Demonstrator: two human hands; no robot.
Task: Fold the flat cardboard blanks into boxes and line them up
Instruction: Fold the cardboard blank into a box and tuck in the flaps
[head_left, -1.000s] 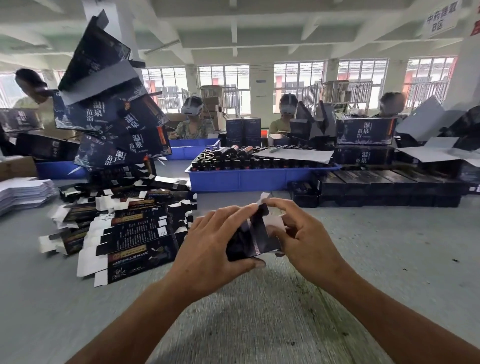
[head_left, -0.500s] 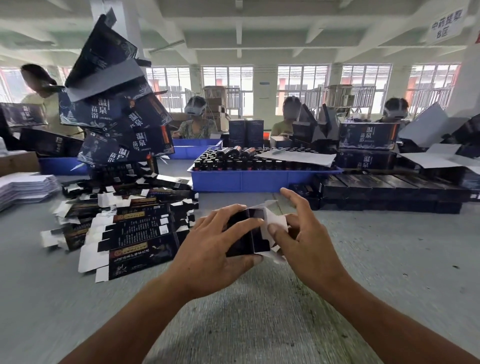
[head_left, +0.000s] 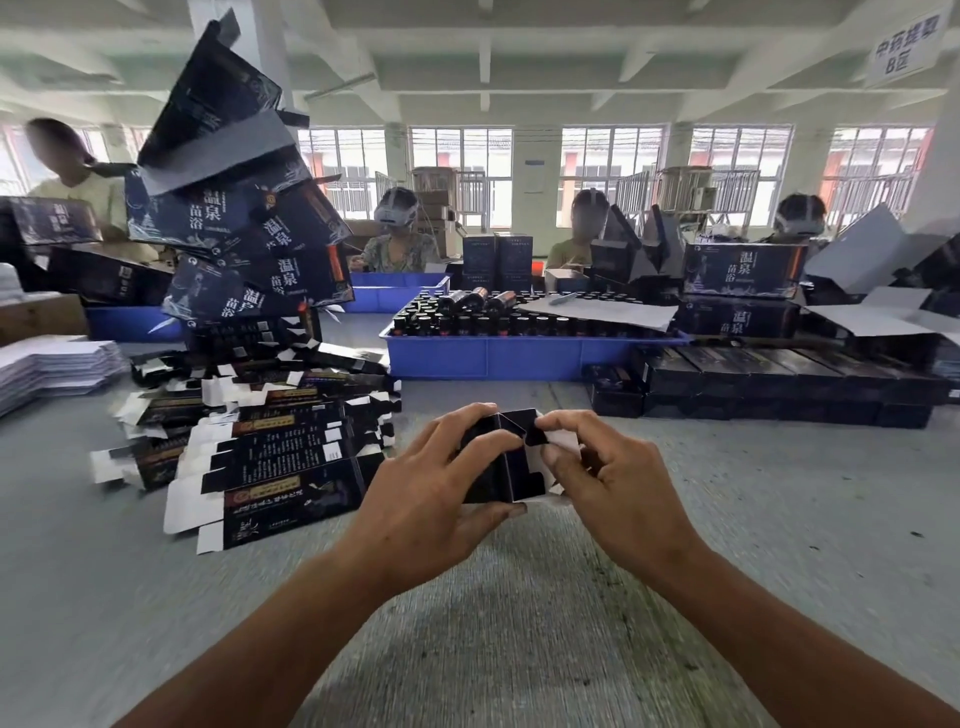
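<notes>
In the centre of the frame, the left hand (head_left: 431, 499) grips the small black cardboard box (head_left: 511, 462) around its body, probably to keep it steady above the grey table (head_left: 779, 519). The right hand (head_left: 608, 483) pinches a flap at its open end, I think to tuck it in. The heap of flat black cardboard blanks (head_left: 270, 447) lies at middle left, near the left hand for easy taking. The row of finished black boxes (head_left: 779, 379) stands at middle right.

box (head_left: 506, 457): glossy black cardboard | worktop (head_left: 727, 519): rough grey cloth-like cover | tray (head_left: 519, 358): smooth blue plastic | blanks (head_left: 280, 467): printed card, white flaps
</notes>
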